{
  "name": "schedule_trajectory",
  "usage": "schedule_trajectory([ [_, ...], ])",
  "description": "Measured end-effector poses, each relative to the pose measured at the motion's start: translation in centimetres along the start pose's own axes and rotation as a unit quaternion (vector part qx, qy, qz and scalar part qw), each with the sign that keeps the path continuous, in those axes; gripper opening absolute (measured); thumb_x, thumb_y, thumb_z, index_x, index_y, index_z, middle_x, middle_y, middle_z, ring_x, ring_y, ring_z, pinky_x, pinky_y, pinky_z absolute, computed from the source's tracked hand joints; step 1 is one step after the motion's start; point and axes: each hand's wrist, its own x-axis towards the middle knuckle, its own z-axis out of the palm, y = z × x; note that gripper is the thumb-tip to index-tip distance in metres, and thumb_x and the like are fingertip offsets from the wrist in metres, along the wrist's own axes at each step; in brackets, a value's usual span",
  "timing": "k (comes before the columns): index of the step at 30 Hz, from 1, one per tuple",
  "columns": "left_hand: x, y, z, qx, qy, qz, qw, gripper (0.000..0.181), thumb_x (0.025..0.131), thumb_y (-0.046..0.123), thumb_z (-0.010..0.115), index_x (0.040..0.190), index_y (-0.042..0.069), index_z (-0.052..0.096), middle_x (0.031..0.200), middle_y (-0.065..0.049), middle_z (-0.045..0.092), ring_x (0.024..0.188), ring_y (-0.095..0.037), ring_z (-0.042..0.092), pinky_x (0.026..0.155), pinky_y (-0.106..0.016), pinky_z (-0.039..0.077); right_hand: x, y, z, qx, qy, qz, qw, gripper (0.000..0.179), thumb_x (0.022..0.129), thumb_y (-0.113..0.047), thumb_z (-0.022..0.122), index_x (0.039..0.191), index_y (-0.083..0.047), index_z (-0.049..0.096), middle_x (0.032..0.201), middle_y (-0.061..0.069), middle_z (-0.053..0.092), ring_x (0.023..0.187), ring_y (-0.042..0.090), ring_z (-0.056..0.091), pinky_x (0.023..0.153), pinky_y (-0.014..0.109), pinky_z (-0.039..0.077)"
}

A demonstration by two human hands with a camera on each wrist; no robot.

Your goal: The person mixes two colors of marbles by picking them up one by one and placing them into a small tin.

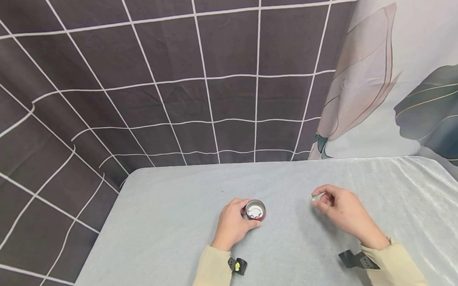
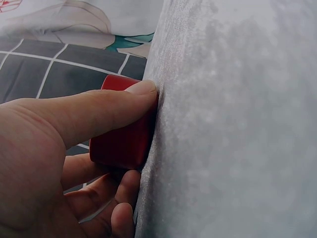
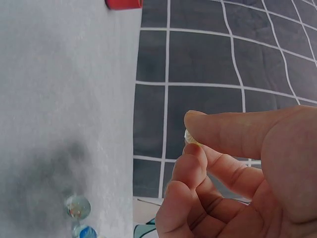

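My left hand (image 1: pixel 233 224) grips a small round red tin (image 1: pixel 262 217) that stands on the table, its open top showing a silvery inside. In the left wrist view the thumb lies along the near side of the tin (image 2: pixel 124 141), with other fingers behind it. Right of the tin and above the cloth, my right hand (image 1: pixel 345 210) pinches a small clear glass marble (image 3: pixel 187 137) between thumb and fingertip. Most of that marble is covered by the fingers. Two more marbles, a clear one (image 3: pixel 78 207) and a blue one (image 3: pixel 88 232), lie on the cloth in the right wrist view.
A pale grey-blue cloth covers the table (image 1: pixel 160 233). Behind it and to the left hangs a dark curtain (image 1: pixel 230 99) with white grid lines. A pale curtain (image 1: pixel 376 126) with leaf patterns hangs at the back right.
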Motion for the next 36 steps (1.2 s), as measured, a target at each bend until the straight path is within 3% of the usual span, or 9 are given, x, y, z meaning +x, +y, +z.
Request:
schedule_trajectory([
  [7, 0.0, 0.0, 0.0, 0.002, -0.001, 0.0, 1.0, 0.052, 0.071, 0.018, 0.092, 0.118, 0.006, 0.072, 0.112, -0.005, 0.068, 0.099, -0.019, 0.063, 0.089, -0.039, 0.05, 0.3, -0.6, 0.6, -0.005, -0.004, -0.005, 1.0, 0.014, 0.088, -0.01, 0.075, 0.1, -0.006, 0.069, 0.071, -0.006, 0.058, 0.061, 0.005, 0.05, 0.061, 0.027, 0.04],
  [16, 0.0, 0.1, 0.0, 0.004, -0.004, -0.004, 1.0, 0.052, 0.072, 0.019, 0.092, 0.119, 0.006, 0.072, 0.11, -0.004, 0.067, 0.095, -0.017, 0.062, 0.087, -0.038, 0.05, 0.6, -1.2, 1.3, 0.011, -0.015, -0.01, 0.9998, 0.013, 0.088, -0.01, 0.074, 0.1, -0.006, 0.069, 0.071, -0.006, 0.057, 0.061, 0.006, 0.049, 0.057, 0.025, 0.041],
  [36, 0.1, 0.1, 0.0, 0.005, -0.004, -0.005, 1.0, 0.053, 0.072, 0.019, 0.092, 0.119, 0.005, 0.071, 0.112, -0.005, 0.068, 0.103, -0.022, 0.064, 0.092, -0.041, 0.05, 1.2, -1.9, 2.9, 0.021, -0.027, -0.017, 0.9993, 0.013, 0.087, -0.009, 0.074, 0.098, -0.007, 0.069, 0.067, -0.008, 0.055, 0.059, 0.006, 0.048, 0.058, 0.025, 0.04],
])
